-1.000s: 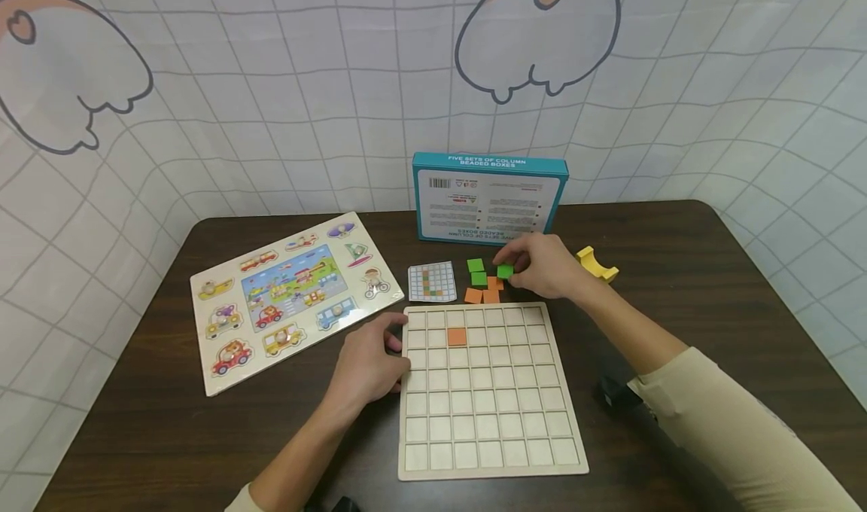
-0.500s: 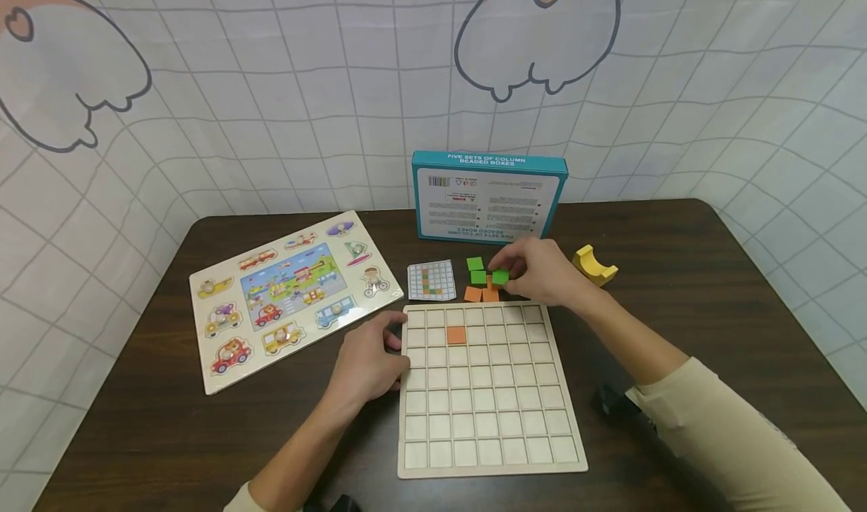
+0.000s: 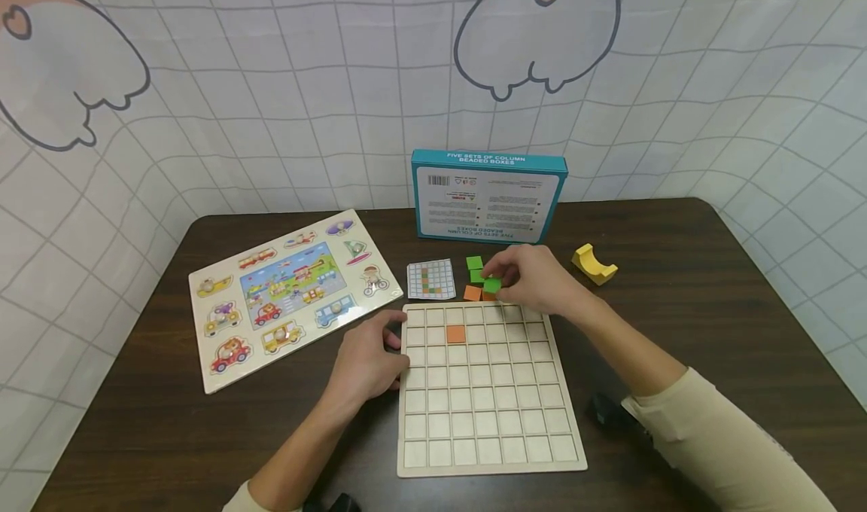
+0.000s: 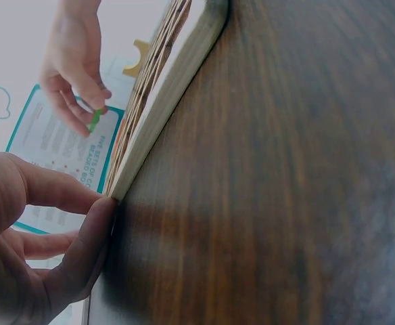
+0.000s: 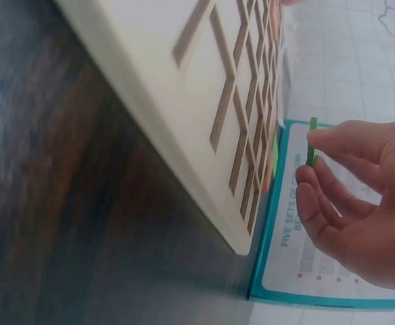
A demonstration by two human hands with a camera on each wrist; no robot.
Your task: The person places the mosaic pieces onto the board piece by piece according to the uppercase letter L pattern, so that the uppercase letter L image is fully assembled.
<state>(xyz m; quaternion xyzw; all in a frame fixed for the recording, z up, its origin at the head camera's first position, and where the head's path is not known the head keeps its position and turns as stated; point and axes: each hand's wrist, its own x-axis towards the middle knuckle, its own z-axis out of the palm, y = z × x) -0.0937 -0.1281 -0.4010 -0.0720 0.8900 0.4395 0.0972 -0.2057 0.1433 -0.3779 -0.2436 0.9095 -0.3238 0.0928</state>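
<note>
Two hands, head view: left hand (image 3: 366, 358), fingers bent, holds the left edge of the wooden grid board (image 3: 486, 423); right hand (image 3: 535, 277) pinches a green square tile (image 3: 492, 285) near the orange tiles (image 3: 473, 293), beyond the board's far edge. Left wrist view: thumb and finger grip board edge. Right wrist view: green tile edge-on between thumb and fingers.

Head view is evenly lit; left wrist view is hazy, washed-out beyond the left hand (image 4: 21, 284), with shadow beside it and pale glare farther across the wood-grain tabletop (image 4: 251, 156)
</note>
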